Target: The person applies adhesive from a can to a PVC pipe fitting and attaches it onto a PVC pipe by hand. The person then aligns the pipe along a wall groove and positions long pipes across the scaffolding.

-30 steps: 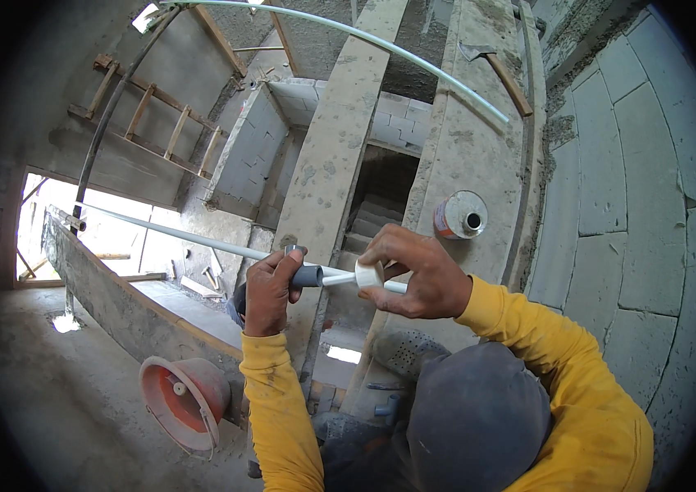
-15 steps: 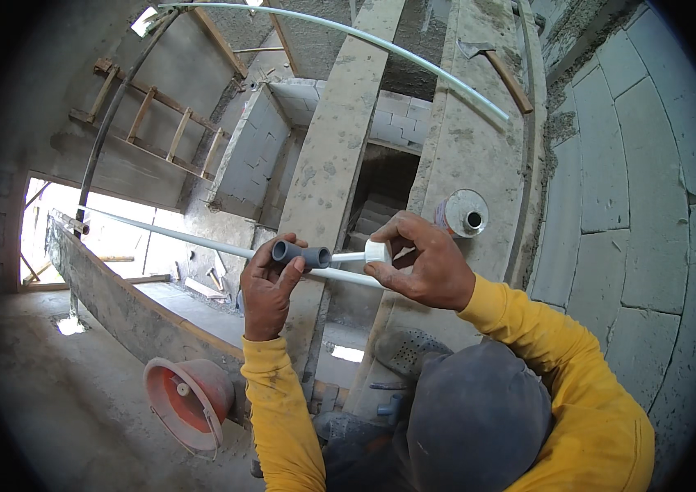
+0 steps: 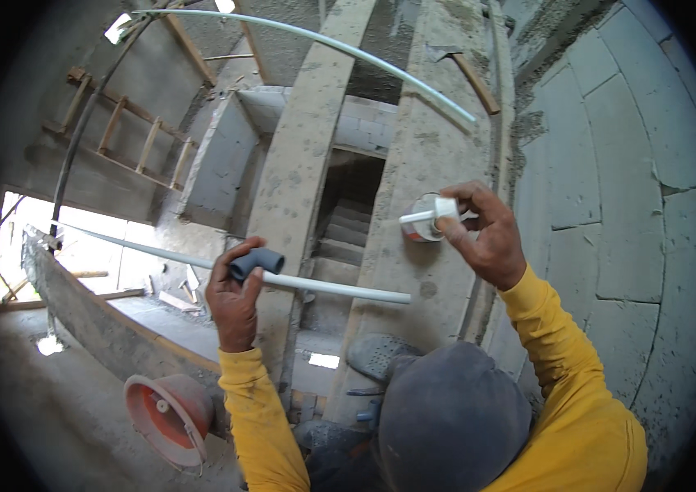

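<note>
A short grey plastic pipe fitting (image 3: 259,263) with open ends is pinched between the thumb and fingers of my left hand (image 3: 233,299). A long white pipe (image 3: 335,289) runs behind that hand, its end lying over the concrete beam on the right. My right hand (image 3: 491,234) grips a white cap with a stem applicator (image 3: 444,210), the stem pointing left. Just behind the applicator stands a small round can (image 3: 420,234) on the beam, its top partly hidden by the cap and fingers.
Two concrete beams (image 3: 307,123) flank an opening above steps (image 3: 344,230). A hatchet (image 3: 475,82) and another white pipe (image 3: 364,57) lie farther off. A reddish bucket (image 3: 180,410) stands at lower left. A block wall (image 3: 610,197) rises at right.
My right hand has drawn the applicator away from the grey fitting, rightward to the can. My left hand still holds the fitting, now turned differently. The view has shifted slightly.
</note>
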`<state>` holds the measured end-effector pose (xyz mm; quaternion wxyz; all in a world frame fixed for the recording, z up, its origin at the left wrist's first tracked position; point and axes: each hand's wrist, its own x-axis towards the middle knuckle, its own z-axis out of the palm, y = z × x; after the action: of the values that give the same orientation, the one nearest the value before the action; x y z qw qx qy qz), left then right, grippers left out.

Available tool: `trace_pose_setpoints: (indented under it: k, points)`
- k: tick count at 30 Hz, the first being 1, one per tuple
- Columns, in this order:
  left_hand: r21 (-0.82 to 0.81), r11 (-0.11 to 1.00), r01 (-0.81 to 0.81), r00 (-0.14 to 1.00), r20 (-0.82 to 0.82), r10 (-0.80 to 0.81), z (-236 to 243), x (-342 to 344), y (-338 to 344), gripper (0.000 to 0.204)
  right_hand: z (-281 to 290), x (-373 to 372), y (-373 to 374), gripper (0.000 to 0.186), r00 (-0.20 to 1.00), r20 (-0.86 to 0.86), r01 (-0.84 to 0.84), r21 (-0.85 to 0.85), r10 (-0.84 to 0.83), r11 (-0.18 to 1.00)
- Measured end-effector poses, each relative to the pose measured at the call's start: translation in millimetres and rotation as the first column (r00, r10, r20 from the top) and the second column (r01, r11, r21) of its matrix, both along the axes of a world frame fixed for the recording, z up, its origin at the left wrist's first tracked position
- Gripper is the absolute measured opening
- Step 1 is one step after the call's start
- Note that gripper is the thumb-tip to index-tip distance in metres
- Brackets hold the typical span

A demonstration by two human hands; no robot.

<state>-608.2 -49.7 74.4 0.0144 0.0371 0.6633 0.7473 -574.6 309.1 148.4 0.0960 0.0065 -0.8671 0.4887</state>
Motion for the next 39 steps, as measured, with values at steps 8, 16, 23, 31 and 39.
trace_pose_setpoints:
  k: [8, 16, 23, 31, 39]
  points:
    - [-0.194, 0.978, -0.074, 0.997, -0.017, 0.072, 2.6, -5.8, 5.7, 0.04, -40.1, 9.3, 60.2, 0.033, 0.996, 0.049, 0.041, 0.456, -0.071, 0.889]
    - [-0.074, 0.992, -0.105, 0.994, -0.01, 0.105, -8.8, -3.7, 10.6, 0.04, -99.5, 0.2, 51.6, 0.038, 0.944, 0.326, -0.16, 0.578, -0.048, 0.8]
    - [-0.085, 0.99, -0.112, 0.994, -0.008, 0.112, -19.6, -1.3, 7.8, 0.038, -97.9, -5.2, 54.0, 0.039, 0.946, 0.318, -0.139, 0.552, -0.054, 0.822]
    - [-0.179, 0.98, -0.086, 0.996, -0.015, 0.084, -15.7, -4.0, 14.4, 0.04, -83.5, -0.8, 62.3, 0.034, 0.954, 0.268, 0.0, 0.445, -0.133, 0.895]
    - [-0.143, 0.98, -0.139, 0.99, -0.053, 0.132, -16.8, -2.0, 20.1, 0.038, -90.5, 17.5, 76.1, 0.037, 0.872, 0.414, 0.253, 0.074, -0.26, 0.965]
